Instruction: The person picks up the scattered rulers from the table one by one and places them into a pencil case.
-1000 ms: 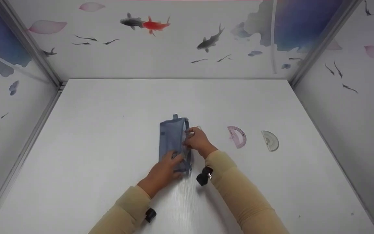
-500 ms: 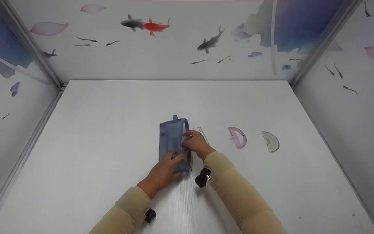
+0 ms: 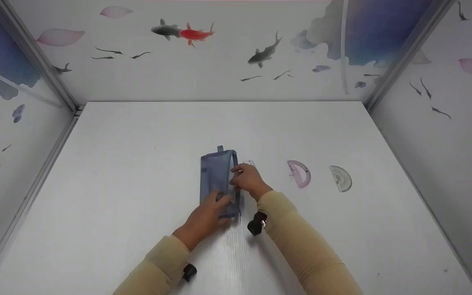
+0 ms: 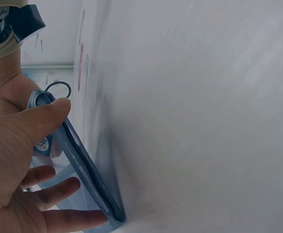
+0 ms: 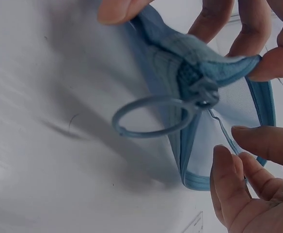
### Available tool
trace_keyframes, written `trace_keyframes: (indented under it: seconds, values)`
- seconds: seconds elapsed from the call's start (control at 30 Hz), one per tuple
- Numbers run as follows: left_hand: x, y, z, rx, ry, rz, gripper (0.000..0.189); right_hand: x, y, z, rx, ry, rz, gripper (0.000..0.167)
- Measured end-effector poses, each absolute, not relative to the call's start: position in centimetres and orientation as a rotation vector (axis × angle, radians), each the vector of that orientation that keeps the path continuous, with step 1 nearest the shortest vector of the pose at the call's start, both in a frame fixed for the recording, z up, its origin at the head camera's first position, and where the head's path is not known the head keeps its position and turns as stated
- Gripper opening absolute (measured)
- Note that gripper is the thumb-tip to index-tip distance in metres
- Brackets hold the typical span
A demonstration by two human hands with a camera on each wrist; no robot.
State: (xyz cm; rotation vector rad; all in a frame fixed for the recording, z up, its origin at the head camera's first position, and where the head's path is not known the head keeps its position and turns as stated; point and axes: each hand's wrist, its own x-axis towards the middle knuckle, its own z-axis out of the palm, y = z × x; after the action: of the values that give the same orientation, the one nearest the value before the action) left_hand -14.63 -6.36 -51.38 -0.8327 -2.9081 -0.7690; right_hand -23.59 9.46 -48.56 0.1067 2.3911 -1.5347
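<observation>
A blue mesh zip pouch (image 3: pixel 215 172) stands lengthwise on the white table, its opening towards the right. My left hand (image 3: pixel 205 215) holds the near end; in the left wrist view the thumb presses on the zip edge (image 4: pixel 86 162) and the fingers spread along the mesh. At the opening, my right hand (image 3: pixel 250 180) pinches a thin blue edge of the pouch between thumb and fingers, as the right wrist view shows. A ring pull (image 5: pixel 153 116) hangs from the zip. Part of a clear ruler (image 3: pixel 250 163) shows behind the right hand.
Right of the hands lie a pink protractor (image 3: pixel 300 174) and a clear protractor (image 3: pixel 341 178), apart from each other. White walls printed with fish enclose the table (image 3: pixel 137 143) at the back and sides.
My right hand has shifted slightly towards me along the pouch's opening, and more of the ruler shows behind it. My left hand keeps its hold on the near end.
</observation>
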Motion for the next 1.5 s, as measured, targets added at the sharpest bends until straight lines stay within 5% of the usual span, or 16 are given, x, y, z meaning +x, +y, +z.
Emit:
trace_keyframes:
  seconds: [1.5]
  values:
    - [-14.5,-6.3,-51.3,-0.851,-2.886,-0.753,0.06,-23.1,12.0,-47.7,-0.183,2.761,-1.289,0.045]
